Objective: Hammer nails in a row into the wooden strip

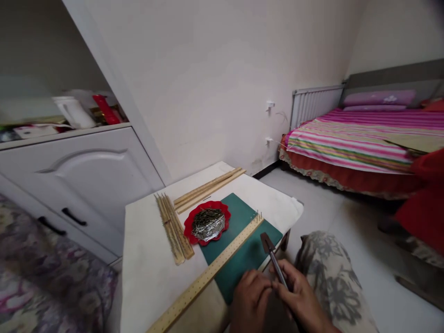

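My right hand (297,292) is wrapped around the handle of a hammer (277,267), whose dark head is raised over the right edge of a green mat (233,278). Close beside it, my left hand (252,293) has its fingers pressed together near the mat's front edge; what they hold, if anything, is hidden. A long wooden strip (222,259) with rows of small holes lies diagonally across the mat. Several nails (257,216) stand upright in its far end. Left of the strip, a red scalloped dish (189,229) is filled with loose nails (208,224).
On the white-covered table (145,277), wooden strips with nails (169,226) lie at the left and more wooden strips (210,188) at the back. A cabinet (86,171) stands left, a wall behind. A bed (347,143) and red cloth (425,208) are at the right.
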A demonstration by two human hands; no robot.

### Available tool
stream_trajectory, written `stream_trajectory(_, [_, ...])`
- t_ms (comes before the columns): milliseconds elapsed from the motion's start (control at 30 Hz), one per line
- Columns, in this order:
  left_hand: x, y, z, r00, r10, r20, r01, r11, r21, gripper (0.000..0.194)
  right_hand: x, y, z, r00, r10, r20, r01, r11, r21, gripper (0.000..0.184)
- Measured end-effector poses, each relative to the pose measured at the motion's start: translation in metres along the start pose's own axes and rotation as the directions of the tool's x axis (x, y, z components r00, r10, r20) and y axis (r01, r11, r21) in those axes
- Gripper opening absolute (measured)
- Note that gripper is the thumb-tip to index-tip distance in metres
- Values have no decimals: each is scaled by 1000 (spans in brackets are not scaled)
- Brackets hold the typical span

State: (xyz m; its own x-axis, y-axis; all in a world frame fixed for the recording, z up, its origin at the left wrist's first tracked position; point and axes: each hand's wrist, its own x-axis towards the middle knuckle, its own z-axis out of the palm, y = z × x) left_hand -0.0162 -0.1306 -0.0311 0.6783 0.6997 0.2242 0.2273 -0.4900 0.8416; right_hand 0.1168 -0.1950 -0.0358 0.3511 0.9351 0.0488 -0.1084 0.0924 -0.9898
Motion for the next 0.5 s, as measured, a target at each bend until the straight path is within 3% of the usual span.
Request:
stream_trajectory(133, [-16,3,-10,999,31,-28,-31,1000,8,18,-10,-5,17,999,12,30,-12,1000,25,15])
stream_trajectory(267, [-26,-2,-21,991,-13,-134,4,998,-66,14,-14,-15,24,999,35,-7,-35,998,52,21])
stream_trajectory(500, [-13,-16,-31,927,-201,-316,134,966,-220,14,-8,-30,4,997,17,-69,-7,990,139,25])
